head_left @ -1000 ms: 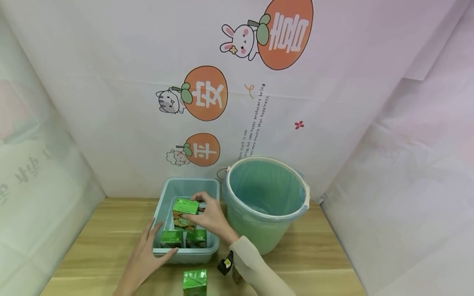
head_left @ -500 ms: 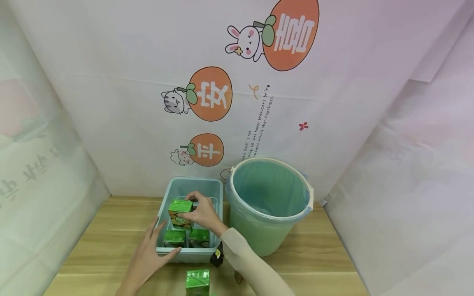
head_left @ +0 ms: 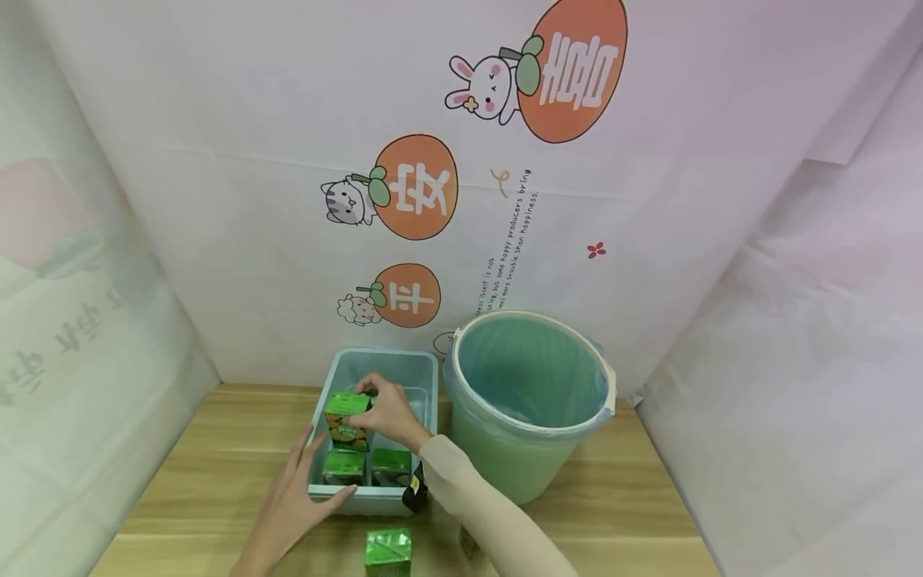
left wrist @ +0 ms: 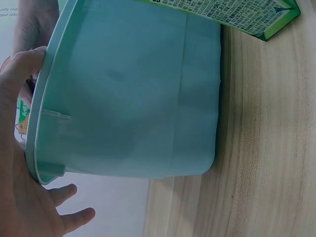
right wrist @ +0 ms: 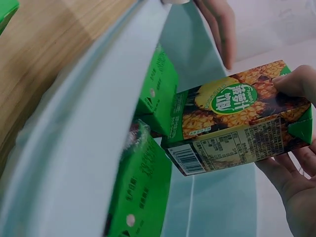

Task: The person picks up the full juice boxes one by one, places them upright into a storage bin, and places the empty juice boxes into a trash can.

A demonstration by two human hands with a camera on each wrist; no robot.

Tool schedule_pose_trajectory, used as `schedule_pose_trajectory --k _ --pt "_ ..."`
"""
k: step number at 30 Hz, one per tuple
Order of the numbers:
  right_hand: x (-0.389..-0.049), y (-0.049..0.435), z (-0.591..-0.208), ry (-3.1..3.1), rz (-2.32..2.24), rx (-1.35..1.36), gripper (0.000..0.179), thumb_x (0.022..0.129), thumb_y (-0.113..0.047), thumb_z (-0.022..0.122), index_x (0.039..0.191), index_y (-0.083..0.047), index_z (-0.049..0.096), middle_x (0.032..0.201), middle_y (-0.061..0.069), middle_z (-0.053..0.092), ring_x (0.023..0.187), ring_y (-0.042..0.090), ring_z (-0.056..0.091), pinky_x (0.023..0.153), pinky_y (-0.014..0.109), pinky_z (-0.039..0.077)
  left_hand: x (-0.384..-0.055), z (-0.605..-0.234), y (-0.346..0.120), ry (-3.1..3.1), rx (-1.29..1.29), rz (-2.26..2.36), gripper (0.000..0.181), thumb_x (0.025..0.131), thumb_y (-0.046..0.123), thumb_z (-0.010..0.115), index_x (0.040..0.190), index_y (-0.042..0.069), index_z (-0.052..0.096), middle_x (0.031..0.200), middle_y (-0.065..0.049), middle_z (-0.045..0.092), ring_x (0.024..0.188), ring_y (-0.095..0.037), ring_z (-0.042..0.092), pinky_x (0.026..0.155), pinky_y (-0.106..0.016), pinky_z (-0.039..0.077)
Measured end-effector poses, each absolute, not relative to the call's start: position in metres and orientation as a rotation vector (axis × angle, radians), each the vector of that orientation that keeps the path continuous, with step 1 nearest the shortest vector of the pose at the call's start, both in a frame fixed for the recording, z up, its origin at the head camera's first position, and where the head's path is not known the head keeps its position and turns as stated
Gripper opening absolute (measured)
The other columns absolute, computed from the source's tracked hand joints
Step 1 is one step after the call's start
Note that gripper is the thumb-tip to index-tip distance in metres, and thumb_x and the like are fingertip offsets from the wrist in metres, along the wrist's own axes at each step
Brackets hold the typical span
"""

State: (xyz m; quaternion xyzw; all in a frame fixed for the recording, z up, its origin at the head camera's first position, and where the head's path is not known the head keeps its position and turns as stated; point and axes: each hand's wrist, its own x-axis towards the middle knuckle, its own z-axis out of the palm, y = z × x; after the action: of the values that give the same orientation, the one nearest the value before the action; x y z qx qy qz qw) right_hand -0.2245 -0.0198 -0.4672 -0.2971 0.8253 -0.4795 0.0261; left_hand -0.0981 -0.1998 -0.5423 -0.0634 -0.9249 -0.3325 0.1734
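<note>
Left hand [head_left: 292,497]: yours is spread wide, touching the bin's rim.
Blue bin [head_left: 371,504]: on the bench [head_left: 180,481], between and below your hands.
Pineapple carton [head_left: 348,429]: roughly upright within the bin, in your right hand, right of your left.
Two green-topped cartons [head_left: 344,465]: side by side in the bin, nearer you than your right hand.
Right hand [head_left: 388,413]: yours pinches the pineapple carton between thumb and fingers.
Loose carton [head_left: 388,553]: on the bench, nearer you than both hands.
Lined bucket [head_left: 505,461]: right of your right hand.
</note>
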Motion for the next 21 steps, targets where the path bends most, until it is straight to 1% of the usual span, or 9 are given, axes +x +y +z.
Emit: schedule_pose_trajectory --k 3,7,10,15,21 --pt "-0.226 -0.023 -0.472 2.54 -1.456 -0.897 0.038 0.084 -0.011 0.089 0.113 -0.008 0.065 0.114 0.005 0.069 0.105 0.014 0.064 0.089 0.028 0.056 -0.097 -0.544 -0.2 -2.623 -0.175 -0.945 0.098 0.085 0.05 0.087 0.159 0.008 0.042 0.17 -0.023 0.025 0.125 -0.062 0.056 0.08 -0.071 0.056" --pt "-0.228 -0.028 -0.477 2.519 -1.401 -0.874 0.035 0.084 -0.009 0.087 0.11 -0.008 0.063 0.106 0.001 0.066 0.092 0.008 0.06 0.08 0.023 0.054 -0.098 -0.544 -0.2 -2.618 -0.17 -0.937 0.097 0.084 0.05 0.088 0.16 0.009 0.041 0.17 -0.024 0.026 0.125 -0.062 0.056 0.081 -0.072 0.055" --pt "-0.23 -0.029 -0.482 2.504 -1.371 -0.841 0.034 0.084 -0.007 0.086 0.108 -0.007 0.063 0.101 -0.001 0.063 0.086 0.007 0.057 0.075 0.023 0.053 -0.098 -0.545 -0.199 -2.617 -0.178 -0.935 0.097 0.085 0.05 0.087 0.16 0.01 0.041 0.17 -0.024 0.026 0.125 -0.062 0.055 0.083 -0.074 0.054" --pt "-0.23 -0.029 -0.489 2.498 -1.34 -0.783 0.033 0.083 -0.007 0.086 0.105 -0.008 0.062 0.098 -0.002 0.061 0.083 0.007 0.055 0.074 0.024 0.052 -0.098 -0.545 -0.197 -2.607 -0.194 -0.932 0.096 0.085 0.049 0.087 0.159 0.008 0.042 0.169 -0.023 0.026 0.124 -0.061 0.056 0.084 -0.075 0.053" --pt "-0.232 -0.034 -0.499 2.511 -1.297 -0.8 0.032 0.081 -0.008 0.087 0.102 -0.007 0.063 0.092 -0.004 0.06 0.078 0.004 0.053 0.072 0.021 0.051 -0.098 -0.545 -0.197 -2.591 -0.187 -0.93 0.096 0.084 0.048 0.088 0.159 0.009 0.043 0.169 -0.023 0.026 0.125 -0.062 0.056 0.085 -0.077 0.052"
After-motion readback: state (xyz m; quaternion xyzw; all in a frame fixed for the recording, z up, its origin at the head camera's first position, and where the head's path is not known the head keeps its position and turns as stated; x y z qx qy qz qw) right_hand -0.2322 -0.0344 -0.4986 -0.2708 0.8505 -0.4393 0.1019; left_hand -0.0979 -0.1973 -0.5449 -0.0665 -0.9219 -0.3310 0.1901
